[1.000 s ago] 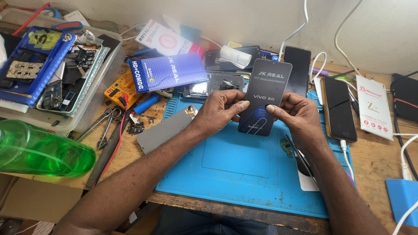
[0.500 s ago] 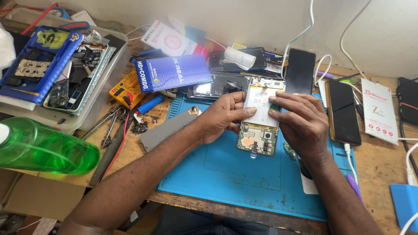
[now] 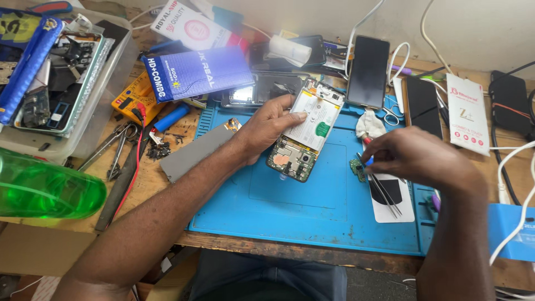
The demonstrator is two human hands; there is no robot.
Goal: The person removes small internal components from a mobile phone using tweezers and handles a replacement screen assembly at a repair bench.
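An opened phone [image 3: 304, 136] with its back cover off lies tilted on the blue work mat [image 3: 290, 212], its white battery toward the far end and the green circuit board toward the near end. The left hand [image 3: 267, 125] holds it at its left edge, fingers closed over the frame and the thumb lying across the battery. The right hand [image 3: 418, 159] is well apart from it on the right side of the mat, fingers pinched together over a pair of tweezers [image 3: 384, 192] whose tips lie on a white card with a black patch [image 3: 393, 203]; whether it grips them firmly I cannot tell. A small green circuit piece [image 3: 356, 169] sits just beside that hand. Farther out on the wooden counter [image 3: 150, 178] lie a dark phone [image 3: 368, 71] face up, a blue box [image 3: 198, 72], a yellow multimeter [image 3: 134, 100], pliers [image 3: 111, 147] and a green plastic bottle [image 3: 47, 189].
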